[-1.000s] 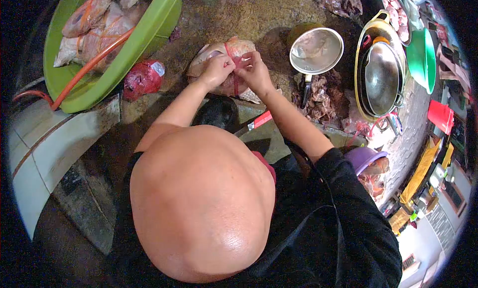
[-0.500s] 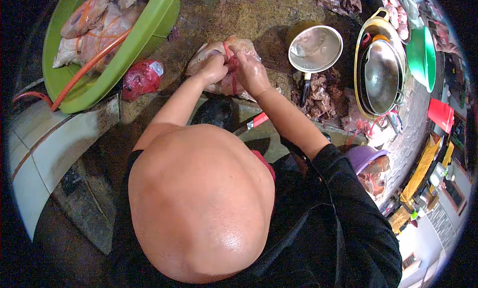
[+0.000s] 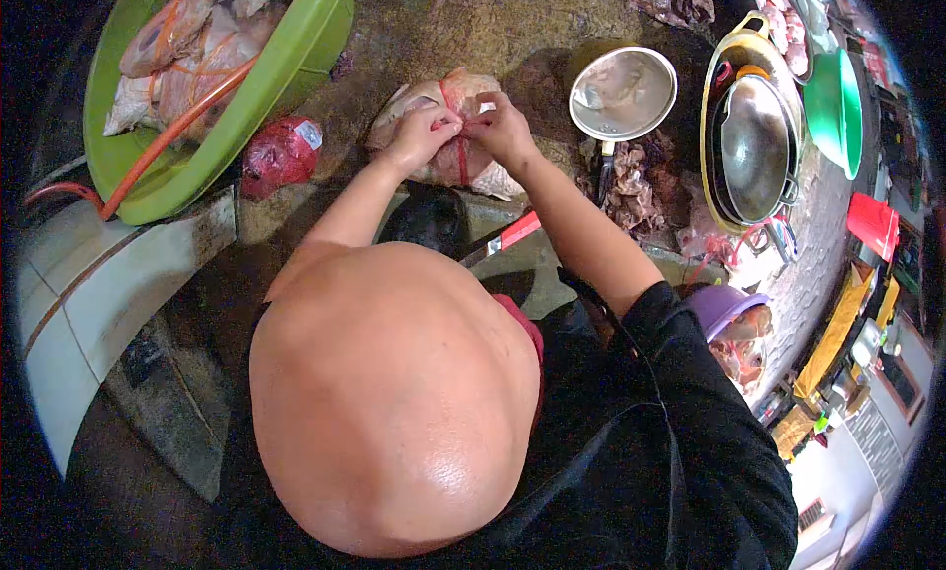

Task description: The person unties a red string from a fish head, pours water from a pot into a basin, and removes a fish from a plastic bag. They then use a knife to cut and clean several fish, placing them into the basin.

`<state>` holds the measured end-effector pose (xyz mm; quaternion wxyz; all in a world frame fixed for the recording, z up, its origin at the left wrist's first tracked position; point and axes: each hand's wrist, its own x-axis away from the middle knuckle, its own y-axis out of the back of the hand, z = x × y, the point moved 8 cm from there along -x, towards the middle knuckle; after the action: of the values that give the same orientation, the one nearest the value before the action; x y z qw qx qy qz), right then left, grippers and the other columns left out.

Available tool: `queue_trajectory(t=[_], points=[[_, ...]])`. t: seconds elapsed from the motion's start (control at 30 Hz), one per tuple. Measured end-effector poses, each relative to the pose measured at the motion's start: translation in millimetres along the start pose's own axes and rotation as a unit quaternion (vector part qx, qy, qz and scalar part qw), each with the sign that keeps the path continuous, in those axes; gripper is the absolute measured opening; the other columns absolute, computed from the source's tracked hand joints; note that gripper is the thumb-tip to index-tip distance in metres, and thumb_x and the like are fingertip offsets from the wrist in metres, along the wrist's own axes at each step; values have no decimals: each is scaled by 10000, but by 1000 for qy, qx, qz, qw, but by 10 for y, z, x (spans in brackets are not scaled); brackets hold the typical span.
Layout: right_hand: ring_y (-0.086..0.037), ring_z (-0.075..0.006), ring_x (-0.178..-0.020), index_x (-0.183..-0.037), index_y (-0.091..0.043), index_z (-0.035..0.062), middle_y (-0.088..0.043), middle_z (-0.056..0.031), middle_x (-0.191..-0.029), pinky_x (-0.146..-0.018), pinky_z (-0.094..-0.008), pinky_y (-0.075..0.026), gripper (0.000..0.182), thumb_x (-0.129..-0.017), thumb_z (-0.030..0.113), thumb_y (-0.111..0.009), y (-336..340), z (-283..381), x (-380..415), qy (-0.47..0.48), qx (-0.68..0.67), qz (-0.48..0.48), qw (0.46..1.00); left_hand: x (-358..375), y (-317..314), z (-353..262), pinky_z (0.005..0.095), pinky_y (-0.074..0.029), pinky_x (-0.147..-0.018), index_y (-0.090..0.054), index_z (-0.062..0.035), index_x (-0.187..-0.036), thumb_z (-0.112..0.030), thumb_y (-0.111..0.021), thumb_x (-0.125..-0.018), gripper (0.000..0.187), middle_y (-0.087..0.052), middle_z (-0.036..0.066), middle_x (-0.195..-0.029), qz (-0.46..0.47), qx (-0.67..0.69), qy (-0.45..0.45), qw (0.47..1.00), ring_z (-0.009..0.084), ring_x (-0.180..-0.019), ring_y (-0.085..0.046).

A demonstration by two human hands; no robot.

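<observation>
A pale, skin-covered bundle of meat (image 3: 485,172) lies on the wet floor, with red plastic string (image 3: 462,161) running around it. Over its middle, my left hand (image 3: 424,138) pinches the string from the left side. Facing it, my right hand (image 3: 503,134) closes its fingertips on the same string, close to the left ones. The crossing point of the string is partly covered by my fingers. Just below the bundle rests a knife with a red handle (image 3: 518,231).
At left, a green basin (image 3: 330,38) holds string-tied bundles and an orange hose (image 3: 177,127). Beside it sits a red plastic roll (image 3: 281,154). Right of my hands are a saucepan (image 3: 624,95), dark meat scraps (image 3: 636,191), a wok (image 3: 757,151) and a purple basin (image 3: 724,309).
Both hands have drawn back slightly toward my body, and their fingertips have come together on the string. The right hand has lifted off the bundle's top surface.
</observation>
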<state>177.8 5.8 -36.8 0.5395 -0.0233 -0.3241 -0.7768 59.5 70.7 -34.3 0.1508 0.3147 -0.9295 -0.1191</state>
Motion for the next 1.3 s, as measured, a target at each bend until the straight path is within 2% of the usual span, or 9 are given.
queue_trajectory(t=[0.3,0.37,0.4,0.47,0.6,0.83,0.9,1.0,1.3], points=[[-626,-179,-773,-1089,-474,0,-645,-134,-862,-705,-289,-489,442,-700,79,-668,-33,-34,57,-1,-49,68,997,-8,-27,-112,315,-414,-651,-599,-7,-772,-145,-584,-789,140,-554,91,-739,42,-59,-6,997,176,-700,-523],[-617,-309,-812,-965,-546,45,-629,-169,-895,-722,-382,-487,317,-700,171,-665,161,178,207,23,-19,5,1000,-15,-43,-94,322,-412,-657,-585,-3,-759,-145,-569,-796,148,-553,98,-740,46,-51,2,998,180,-705,-522],[-617,-309,-812,-965,-546,45,-629,-169,-895,-722,-382,-487,317,-700,171,-665,149,159,245,24,-19,5,1000,-21,-54,-68,330,-409,-663,-571,2,-747,-145,-555,-802,158,-551,105,-742,51,-44,10,998,185,-709,-520],[-589,-341,-790,-921,-570,52,-617,-165,-841,-709,-411,-480,246,-715,164,-645,202,371,386,185,142,-74,970,-48,-60,-1,327,-412,-660,-593,-14,-781,-163,-560,-806,155,-557,104,-738,47,-64,-8,997,193,-707,-521],[-578,-311,-833,-815,-614,72,-600,-120,-827,-722,-401,-466,144,-714,170,-642,68,407,552,122,178,-67,974,-46,-68,-89,340,-406,-655,-564,7,-748,-141,-534,-804,161,-552,129,-744,54,-89,3,995,214,-697,-518],[-586,-344,-837,-900,-611,74,-603,-161,-914,-732,-417,-471,245,-801,278,-519,-121,331,343,74,228,5,971,-142,-24,143,337,-436,-734,-622,-18,-838,-146,-564,-796,147,-586,126,-771,55,-115,-13,992,245,-774,-553],[-586,-351,-840,-898,-607,67,-603,-172,-913,-733,-424,-470,257,-810,285,-502,-147,245,305,42,300,65,951,-91,138,-181,355,-444,-777,-624,-19,-837,-128,-565,-787,133,-599,158,-815,-14,-196,-232,953,293,-813,-560],[-586,-364,-832,-893,-599,57,-603,-191,-901,-731,-437,-469,282,-821,300,-476,-100,105,416,37,353,107,929,-106,412,65,412,-439,-723,-595,-17,-741,-141,-567,-769,130,-569,183,-829,-17,-197,-97,975,359,-841,-545],[-584,-378,-793,-877,-541,41,-601,-206,-854,-696,-470,-456,217,-824,239,-471,-34,132,467,79,280,15,957,-84,572,-329,415,-354,-764,-614,-86,-824,-208,-578,-769,139,-548,99,-842,-52,-332,-73,939,277,-888,-525]])
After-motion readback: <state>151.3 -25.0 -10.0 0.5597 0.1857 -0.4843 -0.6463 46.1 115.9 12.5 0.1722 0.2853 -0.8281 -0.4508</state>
